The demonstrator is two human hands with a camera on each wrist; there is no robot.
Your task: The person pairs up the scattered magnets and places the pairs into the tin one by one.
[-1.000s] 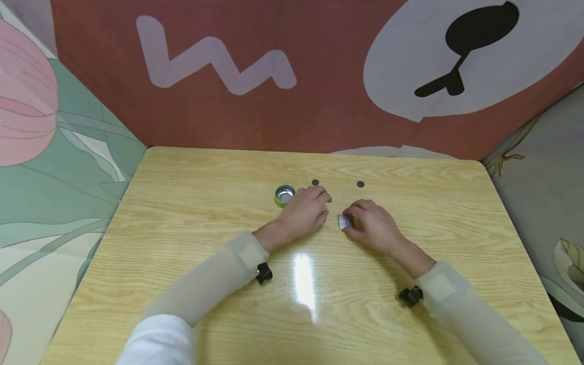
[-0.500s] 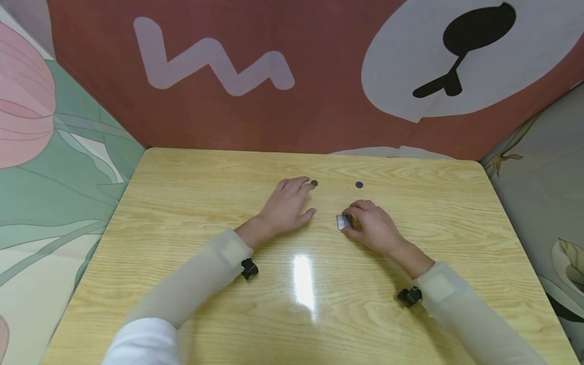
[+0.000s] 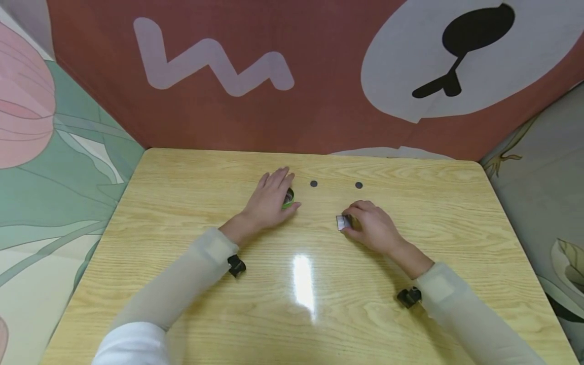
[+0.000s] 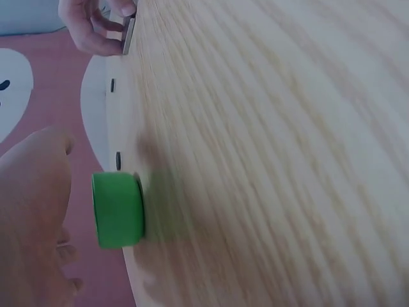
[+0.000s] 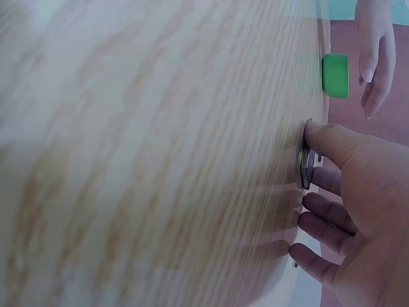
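The right grip (image 3: 371, 227) pinches a small silvery piece (image 3: 343, 223) on the counter (image 3: 374, 314), toward its far edge. The left grip (image 3: 266, 205), released, fingers straight, hovers over a round green container (image 4: 118, 210). Nearer that edge lie two dark discs (image 3: 359, 185), apart.

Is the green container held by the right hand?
No, the right wrist view shows the green container apart from the right hand, which grips a small flat object.
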